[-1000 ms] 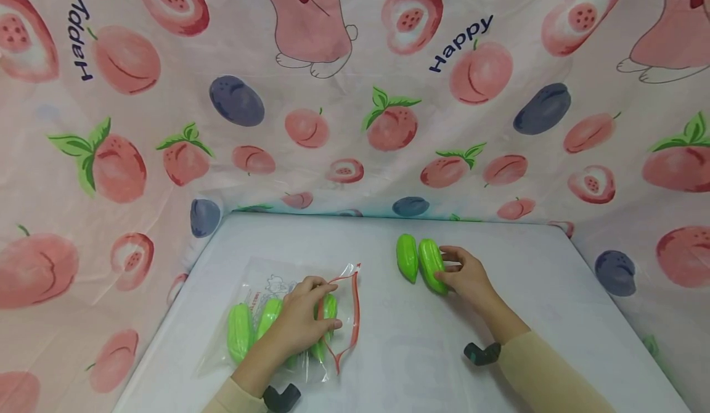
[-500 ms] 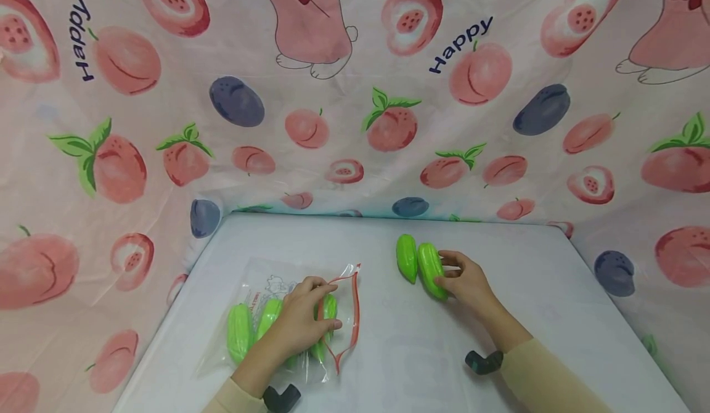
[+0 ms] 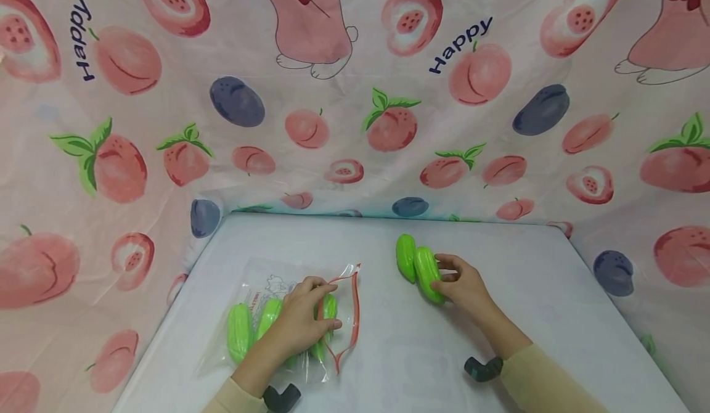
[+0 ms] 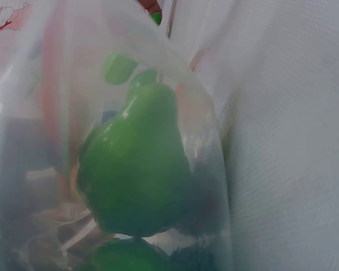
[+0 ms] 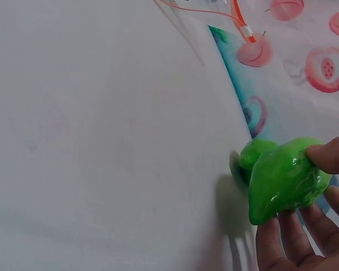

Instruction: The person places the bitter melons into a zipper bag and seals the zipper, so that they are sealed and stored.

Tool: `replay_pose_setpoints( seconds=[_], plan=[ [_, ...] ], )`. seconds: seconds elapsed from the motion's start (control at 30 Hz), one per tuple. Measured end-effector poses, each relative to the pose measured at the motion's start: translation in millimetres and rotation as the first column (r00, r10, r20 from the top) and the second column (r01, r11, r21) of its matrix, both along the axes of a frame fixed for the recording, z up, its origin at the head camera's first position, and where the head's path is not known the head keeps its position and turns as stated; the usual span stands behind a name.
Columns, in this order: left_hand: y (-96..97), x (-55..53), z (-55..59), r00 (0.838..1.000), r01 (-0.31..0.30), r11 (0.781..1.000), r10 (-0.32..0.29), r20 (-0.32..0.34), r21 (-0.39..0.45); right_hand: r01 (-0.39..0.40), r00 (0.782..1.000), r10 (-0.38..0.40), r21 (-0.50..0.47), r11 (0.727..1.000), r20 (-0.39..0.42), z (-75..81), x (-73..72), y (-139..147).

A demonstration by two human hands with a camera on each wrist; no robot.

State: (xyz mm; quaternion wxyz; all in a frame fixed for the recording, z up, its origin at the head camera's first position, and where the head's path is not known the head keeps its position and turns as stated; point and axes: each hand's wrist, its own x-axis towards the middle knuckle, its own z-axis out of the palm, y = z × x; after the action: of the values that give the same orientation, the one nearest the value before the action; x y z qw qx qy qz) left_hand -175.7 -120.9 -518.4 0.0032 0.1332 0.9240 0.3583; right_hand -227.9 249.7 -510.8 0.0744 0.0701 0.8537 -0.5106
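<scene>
White tabletop (image 3: 399, 351) below, the right grip (image 3: 465, 285) holds a green vegetable (image 3: 427, 271).

A clear plastic zip bag (image 3: 261, 271) with a red-edged mouth lies on a white table (image 3: 399, 357), several bright green ribbed fruits (image 3: 240, 333) inside it. A person's left hand (image 3: 304, 317) rests over the bag, thumb and fingers reaching to its mouth. To the right of the bag, the right hand (image 3: 464, 283) holds a loose green fruit (image 3: 427, 272) between thumb and fingers; its twin (image 3: 405, 256) is just beside it. Beyond the bag rises a pink cloth backdrop (image 3: 344, 102) (printed with peaches and "Happy").
</scene>
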Motion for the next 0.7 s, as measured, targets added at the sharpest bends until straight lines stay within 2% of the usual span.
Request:
replay_pose_setpoints(
  seconds=[0.7],
  plan=[
    [0.8, 2.1, 5.1, 1.0, -0.003, 1.0, 0.003, 0.013, 0.002, -0.02, 1.0, 0.02, -0.044, 0.999, -0.008, -7.6, 11.8, -15]
  ],
)
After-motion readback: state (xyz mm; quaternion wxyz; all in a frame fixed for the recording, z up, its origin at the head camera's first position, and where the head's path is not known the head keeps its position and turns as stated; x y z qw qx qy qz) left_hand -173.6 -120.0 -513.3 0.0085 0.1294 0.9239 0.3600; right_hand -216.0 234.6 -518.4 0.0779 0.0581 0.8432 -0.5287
